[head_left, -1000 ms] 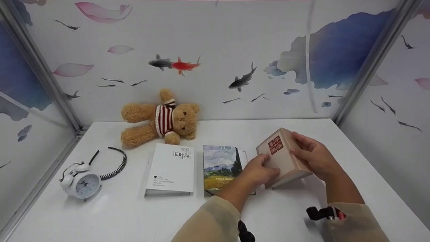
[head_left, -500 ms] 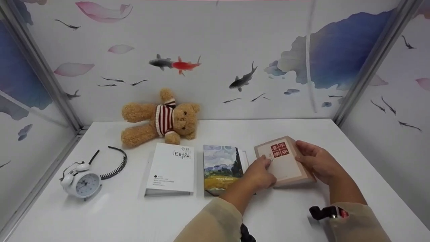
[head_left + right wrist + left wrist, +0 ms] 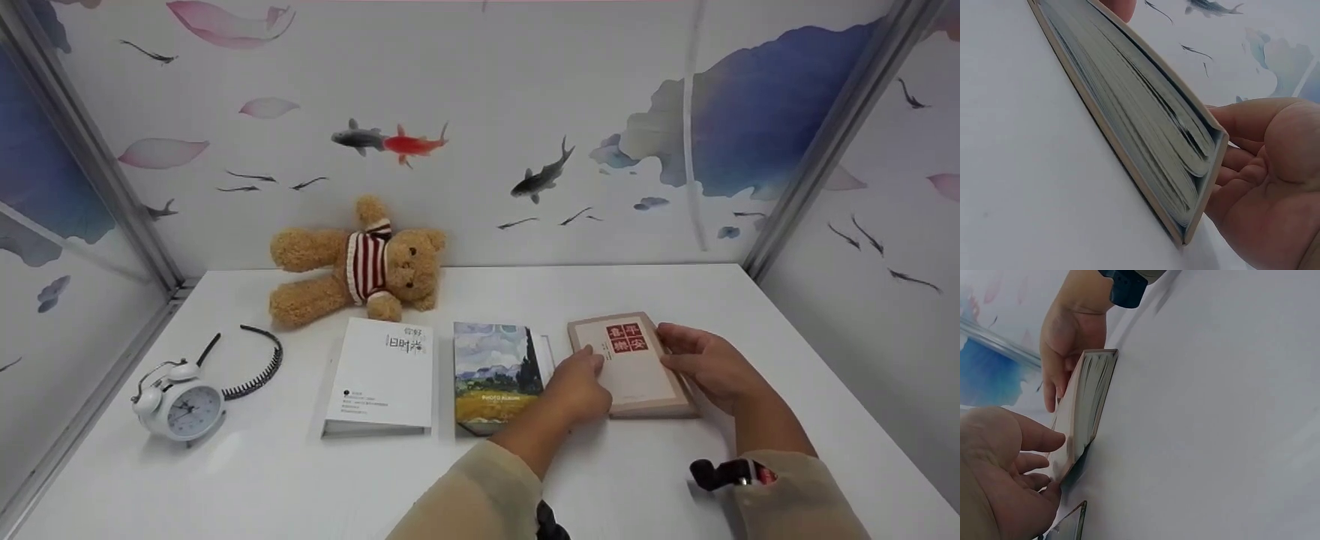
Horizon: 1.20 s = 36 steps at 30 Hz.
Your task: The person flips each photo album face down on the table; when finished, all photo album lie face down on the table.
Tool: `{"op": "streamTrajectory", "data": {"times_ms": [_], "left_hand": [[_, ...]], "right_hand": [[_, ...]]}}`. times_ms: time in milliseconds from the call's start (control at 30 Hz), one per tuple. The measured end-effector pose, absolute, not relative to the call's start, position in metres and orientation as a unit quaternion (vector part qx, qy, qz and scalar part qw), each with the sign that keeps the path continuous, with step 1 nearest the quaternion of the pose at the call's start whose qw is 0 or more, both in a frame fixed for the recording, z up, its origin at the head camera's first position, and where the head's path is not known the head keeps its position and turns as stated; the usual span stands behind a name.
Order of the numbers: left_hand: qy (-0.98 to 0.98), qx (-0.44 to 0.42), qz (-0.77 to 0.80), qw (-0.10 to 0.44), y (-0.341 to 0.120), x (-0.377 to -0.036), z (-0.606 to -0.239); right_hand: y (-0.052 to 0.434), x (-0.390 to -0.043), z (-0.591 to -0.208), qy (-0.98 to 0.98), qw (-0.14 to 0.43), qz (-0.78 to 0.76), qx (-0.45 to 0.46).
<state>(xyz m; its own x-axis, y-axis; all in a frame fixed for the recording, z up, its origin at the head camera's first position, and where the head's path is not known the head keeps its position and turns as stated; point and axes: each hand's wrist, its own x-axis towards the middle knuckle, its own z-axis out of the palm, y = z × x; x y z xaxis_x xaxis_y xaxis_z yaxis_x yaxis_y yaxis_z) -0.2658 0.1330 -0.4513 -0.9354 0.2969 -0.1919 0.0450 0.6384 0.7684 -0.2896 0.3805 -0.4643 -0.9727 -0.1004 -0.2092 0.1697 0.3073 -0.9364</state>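
Observation:
A beige photo album [image 3: 636,379] with a red square of characters lies on the right of the white table, cover up. At its left edge my left hand [image 3: 576,390] holds it, with thumb and index finger at the cover. My right hand [image 3: 709,367] holds the spine side, its thumb near the cover's edge and its fingers against the spine. In the right wrist view the thick pages of the beige album [image 3: 1134,101] show between its covers. The left wrist view has the album [image 3: 1094,391] between both hands.
A painted-landscape photo album [image 3: 495,367] lies close by my left forearm, overlapping another thin white item [image 3: 545,349]. Further left are a white album [image 3: 382,375], a black headband [image 3: 262,375] and a white alarm clock [image 3: 184,409]. A teddy bear [image 3: 367,266] lies by the back wall.
The beige album has come down from a tilted, raised pose to lie on the table. Both hands have lowered with it, staying at its two sides.

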Motion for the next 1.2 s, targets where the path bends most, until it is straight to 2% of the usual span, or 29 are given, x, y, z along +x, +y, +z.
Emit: {"op": "streamTrajectory", "data": {"times_ms": [167,367,567,700,933,1200], "left_hand": [[0.885,0.093,0.429,0.152,0.129,-0.266,-0.448],[0.829,0.084,0.533,0.148,0.112,-0.265,-0.447],[0.783,0.062,0.6,0.152,0.074,-0.269,-0.439],[0.75,0.073,0.64,0.15,0.037,-0.271,-0.432],[0.714,0.056,0.69,0.107,-0.031,-0.275,-0.431],[0.716,0.016,0.693,0.083,-0.074,-0.281,-0.435]], "right_hand": [[0.378,-0.29,-0.464,0.798,0.113,-0.591,0.03],[0.37,-0.292,-0.458,0.811,0.094,-0.576,0.042],[0.351,-0.285,-0.435,0.819,0.046,-0.571,0.011],[0.323,-0.28,-0.422,0.821,0.032,-0.569,-0.026],[0.268,-0.283,-0.42,0.831,0.063,-0.551,-0.042],[0.227,-0.291,-0.42,0.828,0.077,-0.549,-0.082]]}}
